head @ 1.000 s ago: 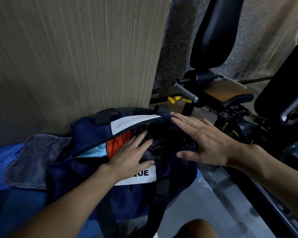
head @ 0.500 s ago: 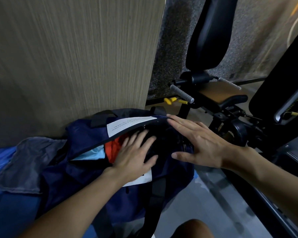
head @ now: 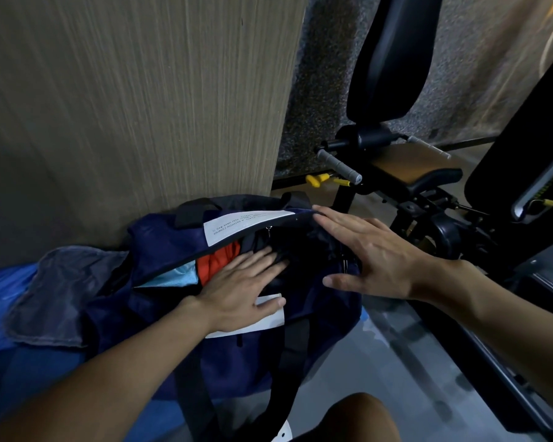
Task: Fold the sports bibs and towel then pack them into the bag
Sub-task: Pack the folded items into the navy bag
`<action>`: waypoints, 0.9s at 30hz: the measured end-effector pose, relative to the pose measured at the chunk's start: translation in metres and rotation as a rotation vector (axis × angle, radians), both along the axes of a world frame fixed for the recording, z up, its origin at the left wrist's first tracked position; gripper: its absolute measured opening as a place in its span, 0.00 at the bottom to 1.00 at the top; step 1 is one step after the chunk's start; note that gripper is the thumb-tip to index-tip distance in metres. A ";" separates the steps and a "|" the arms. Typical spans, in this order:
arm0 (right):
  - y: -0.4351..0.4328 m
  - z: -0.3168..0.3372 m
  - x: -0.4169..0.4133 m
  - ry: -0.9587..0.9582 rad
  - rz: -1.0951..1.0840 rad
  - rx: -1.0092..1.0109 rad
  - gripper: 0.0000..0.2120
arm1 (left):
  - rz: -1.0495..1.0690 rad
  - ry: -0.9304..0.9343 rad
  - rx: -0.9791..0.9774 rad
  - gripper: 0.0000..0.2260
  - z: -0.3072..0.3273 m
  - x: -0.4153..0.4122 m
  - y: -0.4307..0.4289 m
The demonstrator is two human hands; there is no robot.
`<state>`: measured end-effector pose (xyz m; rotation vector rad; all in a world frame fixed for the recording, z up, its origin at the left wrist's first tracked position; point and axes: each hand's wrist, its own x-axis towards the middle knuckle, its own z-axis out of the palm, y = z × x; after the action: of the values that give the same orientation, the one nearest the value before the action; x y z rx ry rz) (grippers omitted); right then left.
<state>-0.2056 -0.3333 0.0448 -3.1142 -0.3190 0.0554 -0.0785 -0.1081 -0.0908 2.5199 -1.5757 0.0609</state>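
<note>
One navy bag (head: 170, 256), unzipped, sits against the wood-grain panel (head: 141, 106). Two bibs show inside: one orange bib (head: 216, 263), one pale blue bib (head: 176, 275). One grey towel (head: 58, 295) lies outside, touching the bag's left end. Left hand (head: 237, 291) is flat, pressing the contents. Right hand (head: 374, 256) has straight fingers, tips at the rim. Neither hand grasps anything.

Navy fabric duffel bag (head: 160, 250): one
Orange fabric bib (head: 219, 264): one
Light-blue fabric bib (head: 181, 275): one
Grey cloth towel (head: 55, 295): one
Bare hands: two, left hand (head: 237, 291) and right hand (head: 377, 260)

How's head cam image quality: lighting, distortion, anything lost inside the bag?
Head view: dim, but left hand and right hand read sharp; wide-angle lens bows the wooden panel edge; bag interior goes near black, only orange bib and pale blue cloth show; no glare.
</note>
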 end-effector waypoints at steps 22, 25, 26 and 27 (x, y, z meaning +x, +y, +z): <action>0.020 -0.004 -0.009 0.036 -0.087 -0.027 0.43 | -0.008 0.076 0.011 0.36 0.045 -0.041 0.030; 0.028 -0.005 -0.011 0.016 -0.093 -0.006 0.41 | 0.005 0.083 -0.046 0.34 0.062 -0.056 0.054; 0.032 -0.005 -0.011 0.005 -0.088 -0.004 0.39 | 0.015 0.077 -0.073 0.32 0.067 -0.060 0.063; 0.037 -0.005 -0.010 -0.010 -0.079 -0.002 0.37 | 0.032 0.076 -0.112 0.31 0.072 -0.064 0.073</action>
<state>-0.2156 -0.2967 0.0400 -3.1265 -0.1961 0.0396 -0.1421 -0.0353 -0.0185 2.4316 -1.4620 0.0555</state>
